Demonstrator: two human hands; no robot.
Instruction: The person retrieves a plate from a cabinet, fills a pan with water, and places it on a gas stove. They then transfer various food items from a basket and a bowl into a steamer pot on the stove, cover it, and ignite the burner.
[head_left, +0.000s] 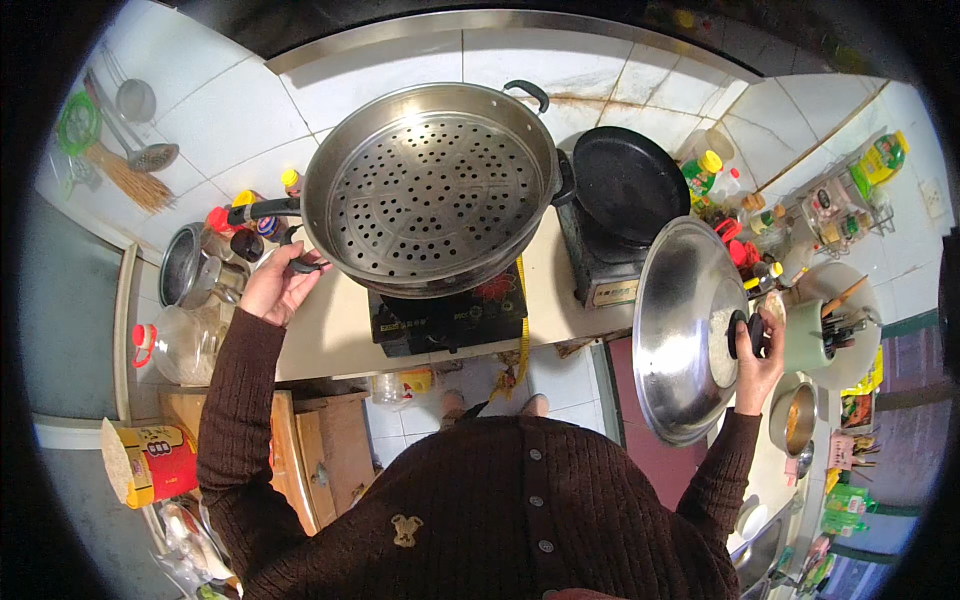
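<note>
My left hand (276, 286) grips the black side handle (306, 265) of a stainless-steel steamer tier (435, 281). Its perforated base (442, 191) is bare, and a long black pan handle (262, 211) sticks out to the left beneath it. The steamer rests above a black induction cooker (450, 319); any pan under the tier is mostly hidden. In my right hand (759, 364) is a domed steel lid (667, 337), held by its black knob (746, 334). The lid is tilted up on edge at the right, apart from the steamer.
A black frying pan (628, 184) sits on a gas stove (600, 259) to the right. Sauce bottles (705, 176) and a green utensil holder (806, 337) stand beyond the lid. At the left are a large plastic jug (180, 349) and a metal pot (180, 266). A yellow tape (523, 330) hangs over the counter edge.
</note>
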